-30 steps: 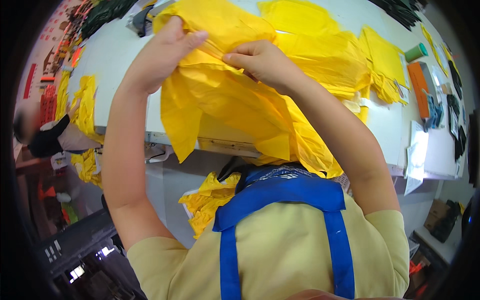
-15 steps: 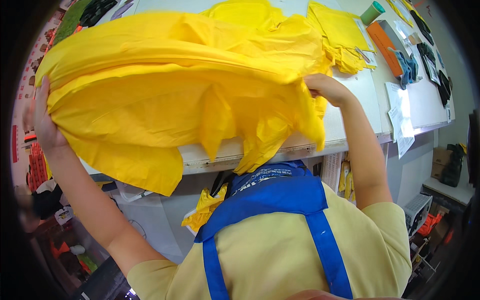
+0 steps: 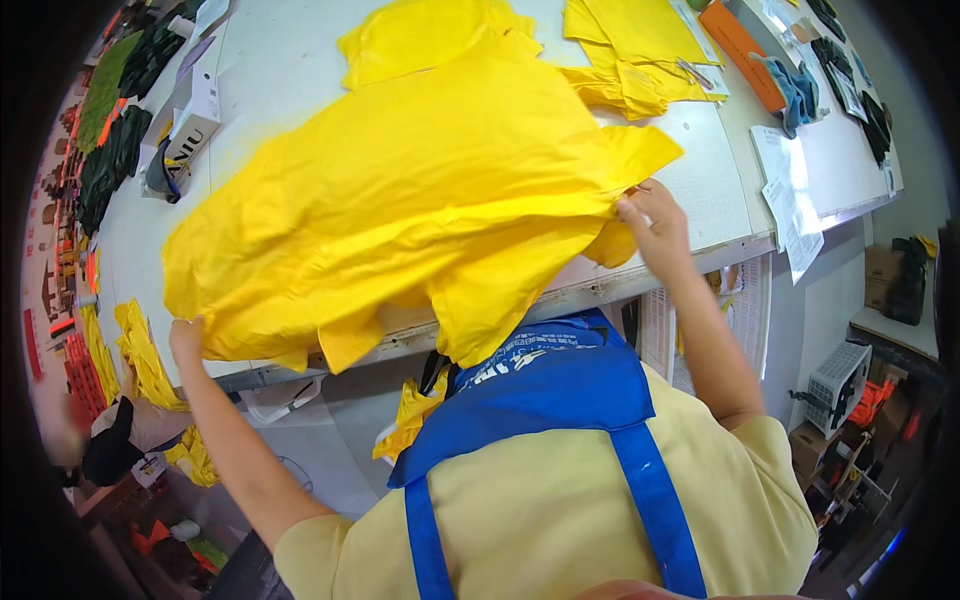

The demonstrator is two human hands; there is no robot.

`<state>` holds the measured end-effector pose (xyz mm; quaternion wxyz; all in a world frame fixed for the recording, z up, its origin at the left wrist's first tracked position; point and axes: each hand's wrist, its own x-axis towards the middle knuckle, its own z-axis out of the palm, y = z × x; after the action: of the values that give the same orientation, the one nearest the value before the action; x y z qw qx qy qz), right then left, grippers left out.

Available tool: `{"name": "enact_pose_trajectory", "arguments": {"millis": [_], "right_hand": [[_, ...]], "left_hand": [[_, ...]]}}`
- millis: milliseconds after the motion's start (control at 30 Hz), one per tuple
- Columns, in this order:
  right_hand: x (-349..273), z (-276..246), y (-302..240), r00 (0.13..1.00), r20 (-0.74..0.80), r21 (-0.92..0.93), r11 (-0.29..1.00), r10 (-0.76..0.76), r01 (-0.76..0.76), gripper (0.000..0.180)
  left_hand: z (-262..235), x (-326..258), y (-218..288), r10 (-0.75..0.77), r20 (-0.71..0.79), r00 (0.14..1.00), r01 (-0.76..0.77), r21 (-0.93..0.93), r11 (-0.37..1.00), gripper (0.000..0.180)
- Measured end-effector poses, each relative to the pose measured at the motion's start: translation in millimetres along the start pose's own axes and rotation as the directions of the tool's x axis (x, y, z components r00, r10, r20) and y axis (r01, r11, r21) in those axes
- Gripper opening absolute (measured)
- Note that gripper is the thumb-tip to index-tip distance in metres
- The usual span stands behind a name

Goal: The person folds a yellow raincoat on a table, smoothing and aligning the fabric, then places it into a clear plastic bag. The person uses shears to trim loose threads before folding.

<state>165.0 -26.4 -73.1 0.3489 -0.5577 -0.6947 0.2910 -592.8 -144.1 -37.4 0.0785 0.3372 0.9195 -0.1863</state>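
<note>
A large yellow garment point(image 3: 400, 190) lies spread over the white table, its lower edge wrinkled and hanging over the front. Its exact kind I cannot make out. My left hand point(image 3: 187, 343) pinches the garment's near left corner at the table's front edge, fingers partly hidden by the cloth. At the right end, my right hand point(image 3: 655, 225) grips the bunched edge between thumb and fingers. Just beyond it lies a folded yellow piece point(image 3: 430, 40), and a stack of yellow garments point(image 3: 640, 40) sits farther right.
Small scissors point(image 3: 694, 74) rest beside the stack. An orange box point(image 3: 740, 55), a blue cloth point(image 3: 792, 92) and paper sheets point(image 3: 790, 190) are on the right. A white box point(image 3: 190, 125) and dark bundles point(image 3: 112, 165) stand at the left. Another person point(image 3: 130, 430) is at lower left.
The garment, lifted and billowing before, has come down flatter onto the table. My left hand has moved down and right; my right hand has lowered slightly, both still holding the cloth.
</note>
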Motion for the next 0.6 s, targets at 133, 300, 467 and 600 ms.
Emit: {"name": "enact_pose_trajectory", "arguments": {"millis": [133, 300, 467, 600], "right_hand": [[-16, 27, 3, 0.99, -0.107, -0.089, 0.993, -0.091, 0.081, 0.008], [-14, 32, 1, 0.984, -0.042, -0.053, 0.984, -0.174, 0.172, 0.014], [-7, 29, 3, 0.968, 0.122, 0.073, 0.974, -0.22, 0.212, 0.032], [17, 10, 41, 0.945, 0.27, 0.154, 0.977, -0.185, 0.147, 0.032]], "left_hand": [[-9, -131, 200, 0.33, -0.744, 0.581, -0.576, -0.089, 0.812, 0.048], [-29, -330, 425, 0.853, -0.298, 0.428, -0.494, -0.868, -0.055, 0.044], [-23, -336, 508, 0.876, -0.157, 0.456, -0.659, -0.721, 0.213, 0.049], [1, -316, 512, 0.871, -0.021, 0.491, -0.506, -0.821, 0.266, 0.03]]}}
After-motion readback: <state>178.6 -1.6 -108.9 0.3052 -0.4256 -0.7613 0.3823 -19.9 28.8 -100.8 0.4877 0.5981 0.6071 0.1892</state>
